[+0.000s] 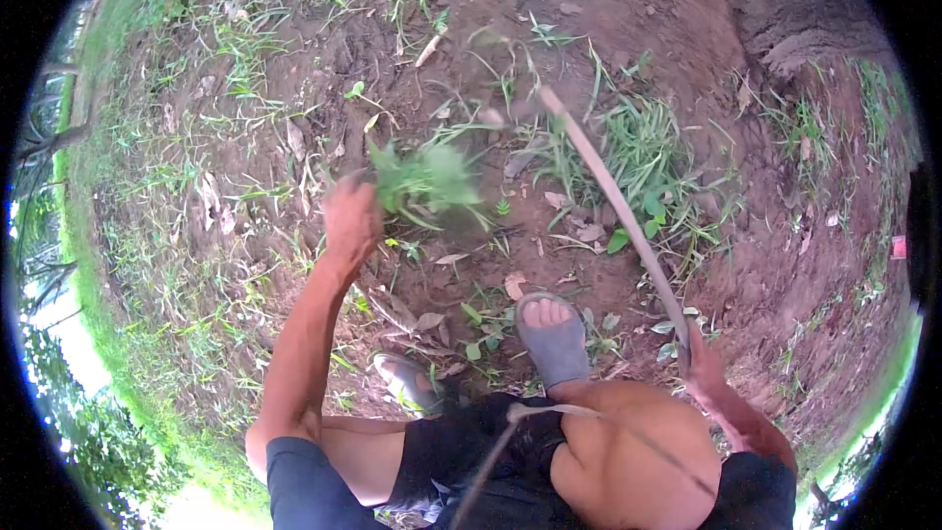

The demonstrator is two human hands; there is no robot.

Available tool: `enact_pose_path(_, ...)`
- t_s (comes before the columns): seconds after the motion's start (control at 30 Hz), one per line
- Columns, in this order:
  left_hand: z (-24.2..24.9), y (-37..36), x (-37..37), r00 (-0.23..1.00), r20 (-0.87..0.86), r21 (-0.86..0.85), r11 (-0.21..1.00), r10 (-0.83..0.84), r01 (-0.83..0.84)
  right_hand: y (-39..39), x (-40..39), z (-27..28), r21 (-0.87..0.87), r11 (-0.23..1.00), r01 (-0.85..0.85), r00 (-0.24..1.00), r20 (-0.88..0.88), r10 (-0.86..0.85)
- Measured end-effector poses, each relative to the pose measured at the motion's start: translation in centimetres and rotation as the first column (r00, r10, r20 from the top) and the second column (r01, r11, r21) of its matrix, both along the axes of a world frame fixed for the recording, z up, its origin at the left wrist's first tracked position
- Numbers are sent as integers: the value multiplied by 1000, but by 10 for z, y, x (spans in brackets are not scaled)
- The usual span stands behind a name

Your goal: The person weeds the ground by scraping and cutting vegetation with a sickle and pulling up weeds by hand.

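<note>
Centrally, your left hand (353,219), fingers curled, grips a blurred tuft of green weeds (427,177) above the brown soil (677,49). Your right hand (703,371) is wrapped round the near end of a long wooden handle (613,191), which slants forward across a grass clump (648,142); whether it touches the blades cannot be told, and its far end is blurred. Nearer you, gray sandals (554,351) enclose your feet. At upper right lies a rough-barked trunk (814,15).

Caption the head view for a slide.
Left hand gripping a green tuft, right hand holding a long stick, above weedy soil.
</note>
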State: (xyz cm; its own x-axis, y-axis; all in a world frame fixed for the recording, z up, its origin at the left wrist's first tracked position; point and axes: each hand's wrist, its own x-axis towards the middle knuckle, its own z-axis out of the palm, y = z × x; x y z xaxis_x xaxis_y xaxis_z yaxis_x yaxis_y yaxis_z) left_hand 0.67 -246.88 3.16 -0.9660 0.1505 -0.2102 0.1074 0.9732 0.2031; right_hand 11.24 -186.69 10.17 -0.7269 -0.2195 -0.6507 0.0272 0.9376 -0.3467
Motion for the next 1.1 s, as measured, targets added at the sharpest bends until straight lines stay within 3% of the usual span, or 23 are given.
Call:
enact_pose_path(0.07, 9, 9, 5, 875, -38, -86, 870, 483, -485, 37, 38, -8, -65, 985, 157, 984, 90, -151)
enact_pose_path(0.1, -5, 7, 11, 879, -35, -81, 876, 475, -476, 34, 39, -8, -60, 984, 167, 983, 89, -161)
enact_pose_path(0.17, -44, 2, 27, 688, -50, 101, 689, 724, -718, 8, 29, -2, -50, 974, 222, 972, 85, -218)
enact_pose_path(0.2, -36, 13, 23, 695, -49, 105, 696, 717, -710, -12, 16, 1, -47, 972, 232, 970, 82, -228)
enact_pose_path(0.27, -8, 44, 12, 675, 170, -13, 686, 718, -727, -52, -23, 4, -132, 904, 407, 913, 63, -402)
enact_pose_path(0.3, -24, 42, 21, 801, 44, -67, 802, 597, -594, -61, -37, -6, -130, 905, 405, 914, 57, -401)
enact_pose_path(0.33, -21, 48, 19, 801, 42, -60, 801, 598, -595, -68, -49, -21, -179, 903, 391, 909, -77, -409)
enact_pose_path(0.4, -11, 67, 16, 822, 291, 334, 753, 490, -567, -68, -51, -20, -227, 901, 369, 886, -208, -415)
enact_pose_path(0.43, -8, 74, 18, 824, 284, 337, 754, 491, -565, -63, -45, -5, -180, 901, 394, 906, -86, -414)
enact_pose_path(0.47, -6, 84, 24, 883, 299, 352, 818, 363, -455, -56, -35, 6, -127, 903, 411, 911, 38, -410)
enact_pose_path(0.57, -12, 108, 43, 958, 286, 544, 823, 2, -163, 13, 47, 21, -28, 978, 206, 978, -19, -206)
enact_pose_path(0.6, -10, 116, 45, 959, 285, 544, 823, 3, -164, 34, 76, 14, 32, 979, 200, 976, 86, -202)
enact_pose_path(0.67, 6, 134, 40, 829, 537, 560, 800, -153, -215, 38, 94, -4, -71, 970, 235, 970, 86, -228)
enact_pose_path(0.7, 21, 147, 34, 835, 528, 560, 803, -156, -204, 39, 95, -11, -171, 949, 266, 963, 84, -255)
enact_pose_path(0.73, 41, 162, 26, 623, 781, 485, 671, -44, -561, 23, 79, -11, -177, 945, 274, 962, 69, -265)
enact_pose_path(0.77, 52, 172, 20, 322, 947, 286, 480, -8, -829, -13, 40, -5, -149, 876, 459, 886, 151, -439)
enact_pose_path(0.8, 52, 175, 21, 337, 942, 298, 488, -9, -820, -45, 0, -2, -106, 775, 622, 774, 231, -590)
enact_pose_path(0.87, 48, 180, 21, 699, 697, 629, 604, -158, -490, -86, -77, -1, -209, 741, 638, 769, 116, -629)
enact_pose_path(0.9, 58, 175, 14, 751, 636, 592, 736, -178, -328, -108, -120, 5, -233, 725, 648, 755, 73, -652)
enact_pose_path(0.93, 56, 166, 11, 753, 634, 592, 738, -178, -324, -111, -152, -20, -326, 792, 517, 807, -124, -578)
enact_pose_path(1.0, 42, 141, 12, 837, 486, 487, 873, -250, -22, -119, -217, -68, -330, 919, 214, 731, -570, -375)
enact_pose_path(1.03, 37, 125, 20, 872, 454, 403, 915, -183, -17, -124, -248, -75, -336, 905, 261, 776, -485, -404)
enact_pose_path(1.1, 14, 85, 33, 983, 83, 376, 919, -163, 121, -129, -257, -76, -330, 895, 299, 826, -379, -416)
